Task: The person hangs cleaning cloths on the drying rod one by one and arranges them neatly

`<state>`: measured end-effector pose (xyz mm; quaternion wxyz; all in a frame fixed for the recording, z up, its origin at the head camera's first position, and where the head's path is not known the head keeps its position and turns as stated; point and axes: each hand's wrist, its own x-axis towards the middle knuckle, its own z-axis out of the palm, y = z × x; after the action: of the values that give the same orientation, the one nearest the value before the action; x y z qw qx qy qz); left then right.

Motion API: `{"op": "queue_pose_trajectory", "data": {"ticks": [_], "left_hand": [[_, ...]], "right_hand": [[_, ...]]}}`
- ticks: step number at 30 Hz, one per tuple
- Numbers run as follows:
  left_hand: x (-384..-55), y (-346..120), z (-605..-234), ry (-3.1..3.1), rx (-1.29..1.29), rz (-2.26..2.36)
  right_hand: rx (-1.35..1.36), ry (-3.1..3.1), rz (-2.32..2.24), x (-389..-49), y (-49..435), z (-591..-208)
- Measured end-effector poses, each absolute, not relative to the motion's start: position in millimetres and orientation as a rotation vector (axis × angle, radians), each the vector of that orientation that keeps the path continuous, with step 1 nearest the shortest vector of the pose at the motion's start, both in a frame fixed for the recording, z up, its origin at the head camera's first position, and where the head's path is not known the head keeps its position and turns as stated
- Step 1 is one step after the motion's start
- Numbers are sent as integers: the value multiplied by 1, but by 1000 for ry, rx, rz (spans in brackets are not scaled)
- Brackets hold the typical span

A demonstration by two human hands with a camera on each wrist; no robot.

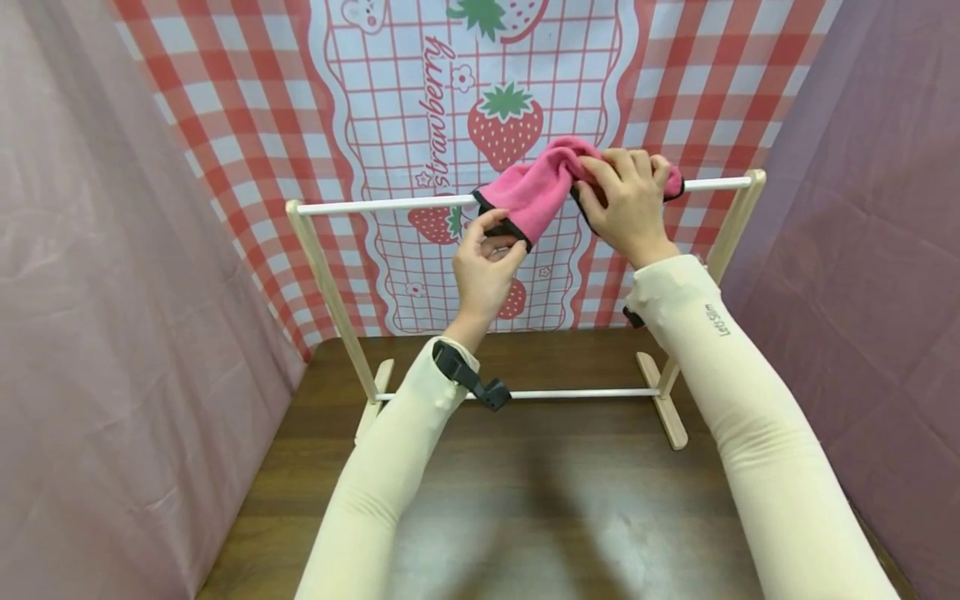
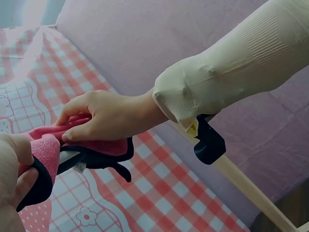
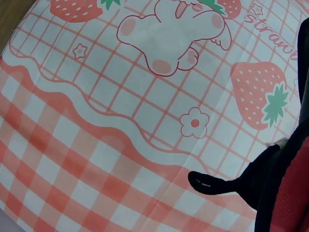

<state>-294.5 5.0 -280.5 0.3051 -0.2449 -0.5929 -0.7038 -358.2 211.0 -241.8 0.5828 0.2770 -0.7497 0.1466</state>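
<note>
A pink cloth (image 1: 534, 193) with black edging hangs bunched over the white top rod (image 1: 390, 204) of a wooden rack. My left hand (image 1: 486, 271) pinches its black lower edge between thumb and fingers on the near side of the rod. Farther right, my right hand (image 1: 630, 200) grips the bunched middle, thumb and fingertips pressed into the fabric. The left wrist view has both hands on the cloth (image 2: 46, 150), with dark material on its underside. A black loop (image 3: 207, 183) dangles from the cloth's edge in the right wrist view; the right hand itself is out of that frame.
The rack's wooden side posts (image 1: 330, 300) stand on flat feet (image 1: 663, 408) on a brown table (image 1: 480, 492). A lower white bar (image 1: 577, 393) joins them. Behind hangs a red checked strawberry-print cloth (image 1: 225, 108). Pinkish curtains (image 1: 112, 292) flank both sides.
</note>
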Motion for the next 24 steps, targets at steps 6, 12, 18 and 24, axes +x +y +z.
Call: {"op": "queue_pose_trajectory", "data": {"ticks": [6, 12, 18, 24], "left_hand": [[-295, 2, -283, -1570, -680, -1836], [-296, -1, -285, -1573, -687, -1824], [-295, -3, -287, -1566, -704, -1802], [-295, -4, -287, -1565, -718, -1789]], "right_hand": [[635, -1748, 378, -354, 218, -239], [596, -1774, 413, -350, 229, -238], [507, -1811, 482, -344, 241, -240], [367, -1830, 560, -337, 254, -250]]}}
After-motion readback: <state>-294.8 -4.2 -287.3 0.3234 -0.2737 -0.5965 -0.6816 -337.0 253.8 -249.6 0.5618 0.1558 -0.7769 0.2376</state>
